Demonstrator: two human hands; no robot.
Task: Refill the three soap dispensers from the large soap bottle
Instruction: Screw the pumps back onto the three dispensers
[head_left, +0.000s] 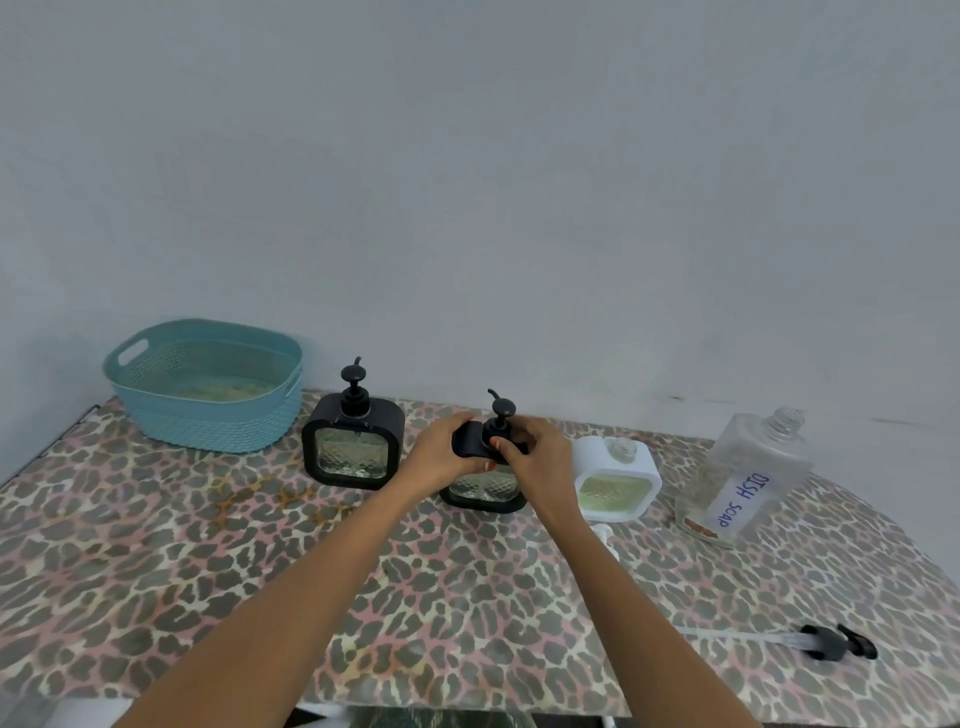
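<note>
Fingers round mid dispenser (pump on)

Matt woven-look plastic basket, textured-glass dispenser

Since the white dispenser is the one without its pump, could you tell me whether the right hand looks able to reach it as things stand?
Probably yes. The right hand is busy at the pump of the middle black dispenser, and the white dispenser stands just beside it with nothing between them.

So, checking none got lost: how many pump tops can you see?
4: on the left black dispenser, on the middle black dispenser under both hands, a black one lying front right, a white one partly hidden by the right forearm.
</note>
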